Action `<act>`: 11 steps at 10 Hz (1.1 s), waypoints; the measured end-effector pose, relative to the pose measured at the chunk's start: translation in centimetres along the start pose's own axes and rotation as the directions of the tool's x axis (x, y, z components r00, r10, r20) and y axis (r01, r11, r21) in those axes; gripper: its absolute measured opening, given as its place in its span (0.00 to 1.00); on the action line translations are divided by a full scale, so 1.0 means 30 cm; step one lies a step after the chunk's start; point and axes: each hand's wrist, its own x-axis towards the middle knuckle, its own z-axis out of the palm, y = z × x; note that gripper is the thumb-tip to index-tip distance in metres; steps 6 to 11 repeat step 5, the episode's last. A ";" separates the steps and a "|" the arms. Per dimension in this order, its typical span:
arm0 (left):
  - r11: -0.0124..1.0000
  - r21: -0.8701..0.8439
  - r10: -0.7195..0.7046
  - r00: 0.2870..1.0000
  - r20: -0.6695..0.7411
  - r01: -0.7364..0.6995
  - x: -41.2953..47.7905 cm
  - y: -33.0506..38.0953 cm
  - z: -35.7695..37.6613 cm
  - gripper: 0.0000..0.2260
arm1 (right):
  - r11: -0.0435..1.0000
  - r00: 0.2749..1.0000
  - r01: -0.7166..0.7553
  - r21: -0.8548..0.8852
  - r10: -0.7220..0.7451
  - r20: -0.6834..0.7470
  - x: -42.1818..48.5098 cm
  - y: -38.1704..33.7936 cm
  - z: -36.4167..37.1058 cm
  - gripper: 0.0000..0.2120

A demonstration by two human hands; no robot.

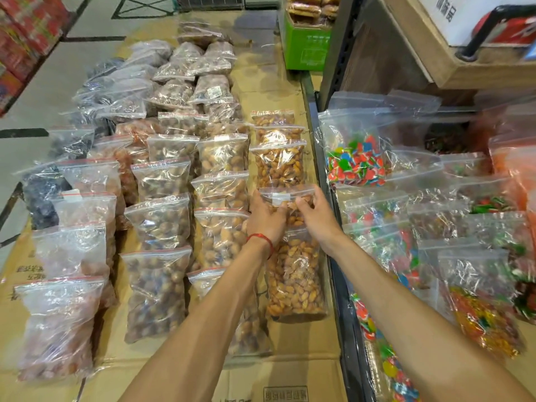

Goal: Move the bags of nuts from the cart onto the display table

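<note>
On the cardboard-covered display table, in the rightmost column of nut bags, the bag of nuts is held by the left hand and right hand, fingers clamped on its sides, and is best laid flat, evenly overlapped, before release.

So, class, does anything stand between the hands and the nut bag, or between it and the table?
Nothing visible does. The left hand and right hand both grip the bag over the table, between a far bag and a near bag.
</note>
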 end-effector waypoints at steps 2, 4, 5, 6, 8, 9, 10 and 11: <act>0.999 0.021 0.044 0.999 0.021 -0.044 -0.036 0.045 -0.017 0.38 | 0.997 0.999 0.013 -0.079 -0.016 -0.038 -0.025 0.008 0.030 0.33; 0.989 0.067 0.140 0.986 -0.089 -0.135 -0.085 0.073 -0.028 0.27 | 0.985 0.998 0.034 -0.172 -0.043 -0.048 -0.035 -0.031 -0.020 0.25; 0.957 0.134 0.269 0.960 -0.080 -0.257 -0.107 0.076 -0.041 0.34 | 0.944 0.989 0.064 -0.325 -0.104 -0.107 -0.091 -0.087 -0.046 0.29; 0.957 0.134 0.269 0.960 -0.080 -0.257 -0.107 0.076 -0.041 0.34 | 0.944 0.989 0.064 -0.325 -0.104 -0.107 -0.091 -0.087 -0.046 0.29; 0.957 0.134 0.269 0.960 -0.080 -0.257 -0.107 0.076 -0.041 0.34 | 0.944 0.989 0.064 -0.325 -0.104 -0.107 -0.091 -0.087 -0.046 0.29; 0.957 0.134 0.269 0.960 -0.080 -0.257 -0.107 0.076 -0.041 0.34 | 0.944 0.989 0.064 -0.325 -0.104 -0.107 -0.091 -0.087 -0.046 0.29; 0.957 0.134 0.269 0.960 -0.080 -0.257 -0.107 0.076 -0.041 0.34 | 0.944 0.989 0.064 -0.325 -0.104 -0.107 -0.091 -0.087 -0.046 0.29; 0.957 0.134 0.269 0.960 -0.080 -0.257 -0.107 0.076 -0.041 0.34 | 0.944 0.989 0.064 -0.325 -0.104 -0.107 -0.091 -0.087 -0.046 0.29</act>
